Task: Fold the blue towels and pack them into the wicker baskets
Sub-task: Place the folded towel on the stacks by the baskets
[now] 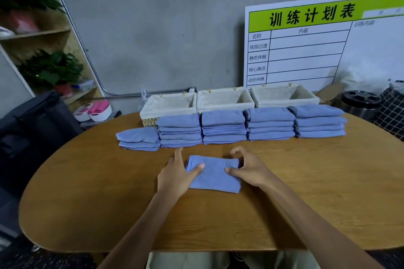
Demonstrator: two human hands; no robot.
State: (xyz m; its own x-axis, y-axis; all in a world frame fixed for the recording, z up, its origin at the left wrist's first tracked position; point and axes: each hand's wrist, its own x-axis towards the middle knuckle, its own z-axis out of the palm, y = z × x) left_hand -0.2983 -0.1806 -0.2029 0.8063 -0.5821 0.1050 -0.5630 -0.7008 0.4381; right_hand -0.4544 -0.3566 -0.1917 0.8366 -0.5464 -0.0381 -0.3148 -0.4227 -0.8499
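A folded blue towel lies flat on the wooden table in front of me. My left hand rests at its left edge, thumb pressing on the cloth and fingers straight on the table beside it. My right hand holds the towel's right edge, thumb on top and fingers curled round the far right corner. Behind the towel stand several stacks of folded blue towels, the leftmost stack lower than the rest. Three lined wicker baskets stand in a row behind the stacks, with nothing visible inside them.
A white schedule board leans on the wall behind the baskets. A metal canister and a checked bag stand at the far right. A black bag and shelves with plants are on the left.
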